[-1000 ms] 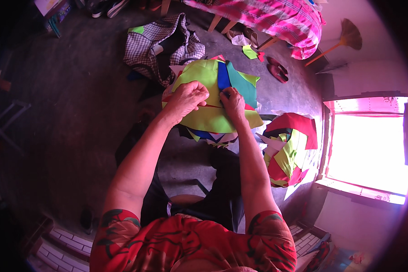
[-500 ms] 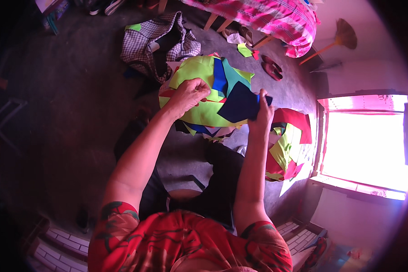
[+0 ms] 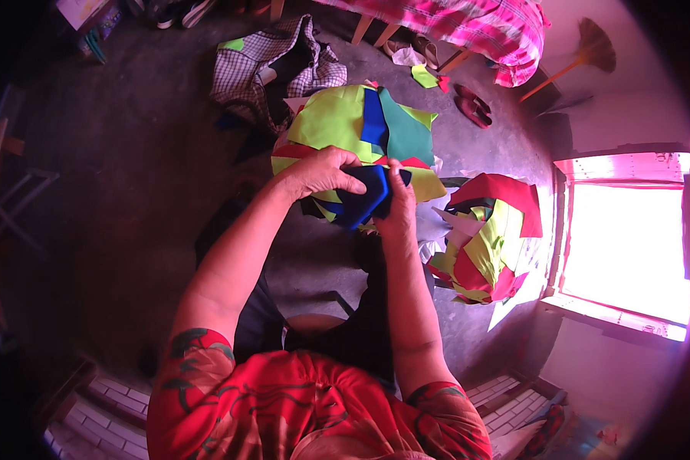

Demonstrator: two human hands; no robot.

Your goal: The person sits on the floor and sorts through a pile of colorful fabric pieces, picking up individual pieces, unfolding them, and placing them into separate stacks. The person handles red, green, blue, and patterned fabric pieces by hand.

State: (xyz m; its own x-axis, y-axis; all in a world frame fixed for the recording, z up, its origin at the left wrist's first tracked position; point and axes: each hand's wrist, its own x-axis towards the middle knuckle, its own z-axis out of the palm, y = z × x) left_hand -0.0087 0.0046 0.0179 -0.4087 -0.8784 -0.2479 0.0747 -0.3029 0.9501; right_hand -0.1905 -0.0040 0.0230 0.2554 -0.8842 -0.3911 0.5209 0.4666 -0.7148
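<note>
Between my two hands is a dark blue fabric piece [image 3: 366,192], bent so that a brighter blue edge shows. My left hand [image 3: 326,172] pinches its left side with thumb and fingers. On its right side my right hand [image 3: 397,203] is closed, the fingers partly hidden by the cloth. Just beyond and beneath my hands bulges a big heap of fabric scraps [image 3: 330,119] in lime green. A teal scrap [image 3: 406,130] and a blue strip [image 3: 373,119] lie over its top, with red bits showing lower down.
To the right stands a second bundle of red and lime scraps [image 3: 487,257], near a bright window [image 3: 625,238]. A checked cloth bag [image 3: 241,73] lies on the floor ahead. Farther off are red shoes [image 3: 474,106], a pink plaid cover [image 3: 468,31] and a broom [image 3: 594,50].
My right hand has come left and down with the dark blue piece, meeting my left hand. The left hand, apart from that piece before, now grips it too. The piece has become bent.
</note>
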